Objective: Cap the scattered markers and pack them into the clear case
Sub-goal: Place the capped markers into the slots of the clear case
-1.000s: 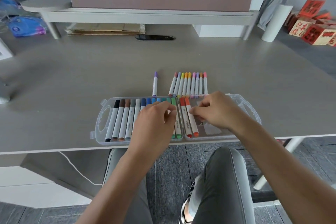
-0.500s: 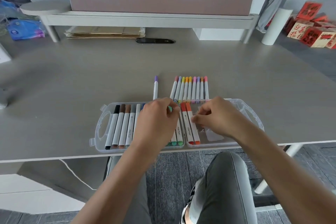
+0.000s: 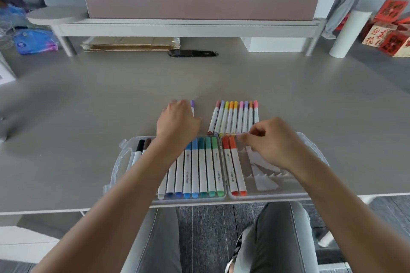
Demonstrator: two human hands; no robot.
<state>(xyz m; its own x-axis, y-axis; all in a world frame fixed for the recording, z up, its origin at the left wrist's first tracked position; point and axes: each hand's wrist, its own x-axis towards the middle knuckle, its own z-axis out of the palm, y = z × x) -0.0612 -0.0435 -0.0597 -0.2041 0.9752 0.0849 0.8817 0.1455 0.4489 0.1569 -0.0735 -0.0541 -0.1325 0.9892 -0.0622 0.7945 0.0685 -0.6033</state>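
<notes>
My left hand (image 3: pixel 177 122) had left the clear case (image 3: pixel 124 162) and reached out to the lone purple marker (image 3: pixel 192 105) on the desk (image 3: pixel 88 117), fingers curling over it; I couldn't tell if it gripped. My right hand (image 3: pixel 269 142), fingers pinched, hovered over the case's part-filled right half, so packing continued.

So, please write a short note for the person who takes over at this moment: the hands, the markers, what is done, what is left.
Left hand: over the single purple marker on the desk; grip not visible.
Right hand: fingers curled at the far edge of the clear case, by the near ends of the row of nine markers.
Done: left half of the case nearly full; two red-orange markers in the right half.
Left: pack the loose purple marker and the row, then close the case.
</notes>
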